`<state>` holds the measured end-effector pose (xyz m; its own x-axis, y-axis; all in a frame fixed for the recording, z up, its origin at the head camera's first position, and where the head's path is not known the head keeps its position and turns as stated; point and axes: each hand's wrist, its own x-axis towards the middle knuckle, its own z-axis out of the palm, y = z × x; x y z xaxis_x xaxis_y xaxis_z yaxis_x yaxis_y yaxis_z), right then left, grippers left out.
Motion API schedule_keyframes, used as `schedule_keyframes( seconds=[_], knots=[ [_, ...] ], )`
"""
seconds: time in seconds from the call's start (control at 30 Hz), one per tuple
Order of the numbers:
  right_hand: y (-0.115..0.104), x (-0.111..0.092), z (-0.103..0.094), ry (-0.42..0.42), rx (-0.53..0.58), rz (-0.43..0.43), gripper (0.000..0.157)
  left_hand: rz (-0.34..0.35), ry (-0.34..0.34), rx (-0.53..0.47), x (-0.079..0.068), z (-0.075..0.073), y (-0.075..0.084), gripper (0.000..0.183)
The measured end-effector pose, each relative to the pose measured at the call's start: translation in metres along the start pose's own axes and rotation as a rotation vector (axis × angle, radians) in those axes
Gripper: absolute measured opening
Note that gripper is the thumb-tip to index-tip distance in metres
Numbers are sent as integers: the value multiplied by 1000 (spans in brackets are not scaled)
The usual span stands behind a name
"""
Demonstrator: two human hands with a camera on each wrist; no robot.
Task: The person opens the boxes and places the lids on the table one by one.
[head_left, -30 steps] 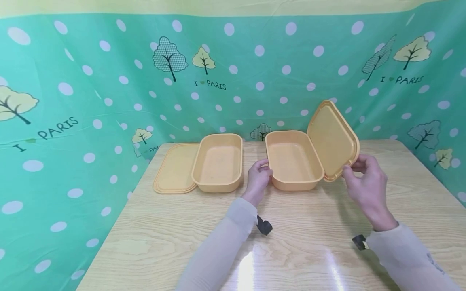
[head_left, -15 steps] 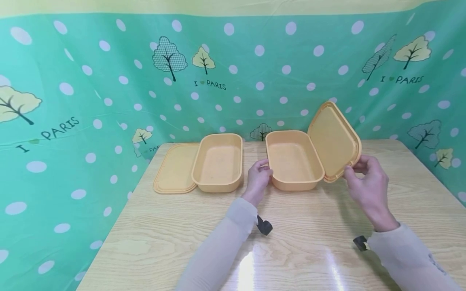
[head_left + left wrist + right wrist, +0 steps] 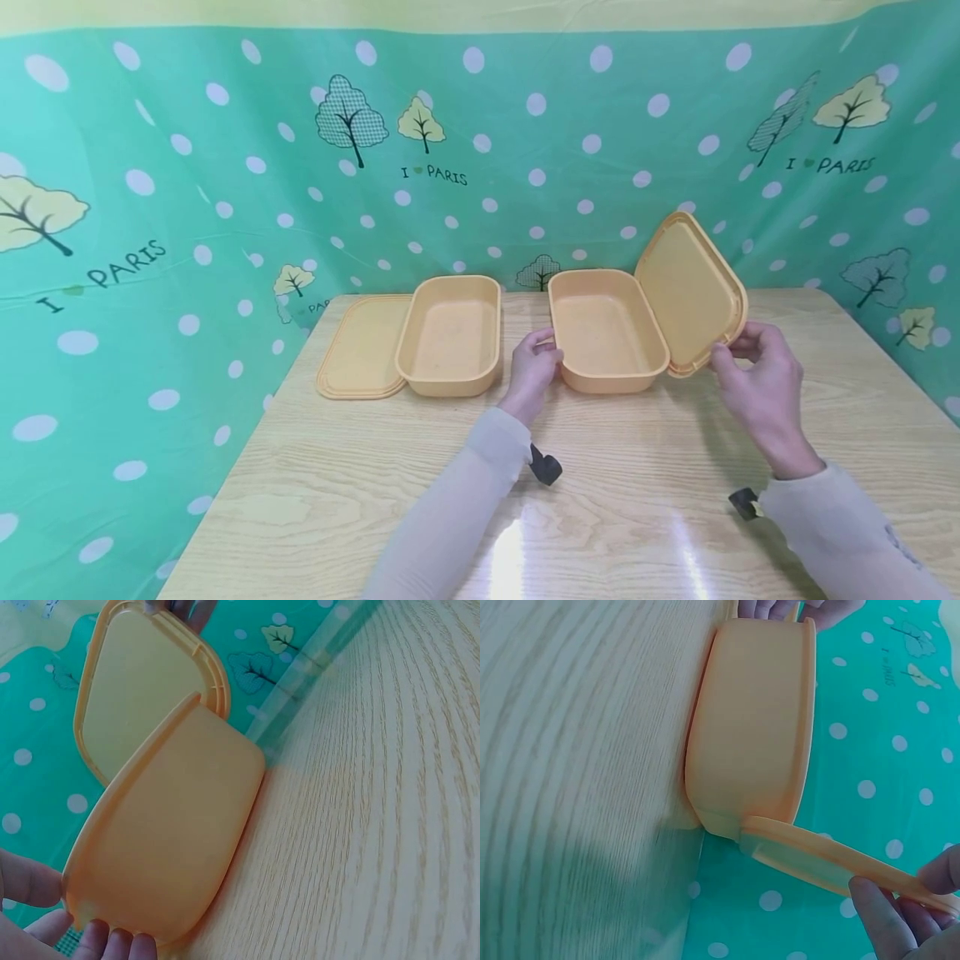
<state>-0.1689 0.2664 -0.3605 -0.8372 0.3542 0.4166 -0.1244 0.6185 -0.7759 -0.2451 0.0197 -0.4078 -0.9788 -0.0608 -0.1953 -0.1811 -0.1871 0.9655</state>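
On the wooden table stands a yellow-orange plastic food container [image 3: 607, 333], upright with nothing in it. My left hand [image 3: 531, 371] grips its left side near the front, thumb at the rim and fingers along the outer wall [image 3: 169, 832]. At the container's right side, a matching lid [image 3: 690, 292] tilts steeply up and outward, its lower edge beside the rim. My right hand [image 3: 761, 379] pinches the lid's near right corner between thumb and fingers; in the right wrist view the lid [image 3: 817, 859] shows nearly edge-on.
A second matching container [image 3: 450, 333] stands to the left, holding nothing. Its flat lid [image 3: 360, 346] lies on the table [image 3: 337, 500], partly under that container's left side. A green dotted curtain [image 3: 480, 208] hangs right behind the table's back edge.
The lid and my right hand have shifted slightly to the right and down, so the lid leans a little farther outward. My left hand and the containers hold still.
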Motion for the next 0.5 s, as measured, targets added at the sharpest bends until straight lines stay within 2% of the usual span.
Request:
schedule_keyframes(
  seconds=[0.5],
  knots=[
    [2, -1, 0, -5, 6, -4, 33, -12, 5, 6, 1, 0, -1, 50]
  ],
)
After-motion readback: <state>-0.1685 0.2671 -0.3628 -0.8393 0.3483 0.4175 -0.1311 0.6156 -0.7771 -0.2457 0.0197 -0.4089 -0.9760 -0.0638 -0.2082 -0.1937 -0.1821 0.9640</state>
